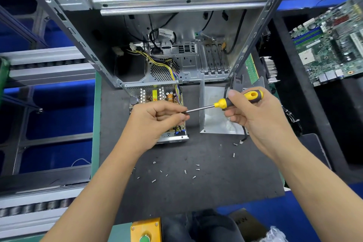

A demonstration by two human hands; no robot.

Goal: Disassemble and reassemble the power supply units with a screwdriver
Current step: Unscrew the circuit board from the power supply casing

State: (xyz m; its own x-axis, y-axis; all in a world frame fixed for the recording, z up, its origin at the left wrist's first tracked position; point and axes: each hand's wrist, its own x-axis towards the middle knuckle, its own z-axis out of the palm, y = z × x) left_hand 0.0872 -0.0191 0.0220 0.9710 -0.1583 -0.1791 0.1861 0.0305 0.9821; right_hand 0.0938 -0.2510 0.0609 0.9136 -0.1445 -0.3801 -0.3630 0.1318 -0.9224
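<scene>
**Q:** Dark matting covers the counter [196,192]; what lies on it?

**A:** An opened power supply unit [157,100], its circuit board, coils and heat sinks exposed, lies just in front of an empty computer case [176,25], with its wire bundle running back into the case; its bare metal cover [216,120] stands just beside it to the right; loose screws [185,171] are scattered nearer the person; a motherboard [330,45] rests well apart at far right.

**Q:** How do the hands stand?

**A:** The right hand [253,116] has its grip curled round the yellow-and-black handle of the screwdriver [225,103], shaft pointing left; the left hand [157,118], above the unit, has thumb and fingers pinched together at the shaft's tip; a small screw seems to sit there, though it is too small to be sure.

**Q:** Which step is in hand?

**A:** Probably seating a screw on the tip, or taking one off; with the cover off, the unit sits mid-cycle, whether coming apart or going back together cannot be told.

**Q:** What does the next move call for?

**A:** Keeping shaft and screw aligned, then lowering the tip squarely onto its hole without dropping the screw among the components.
</scene>
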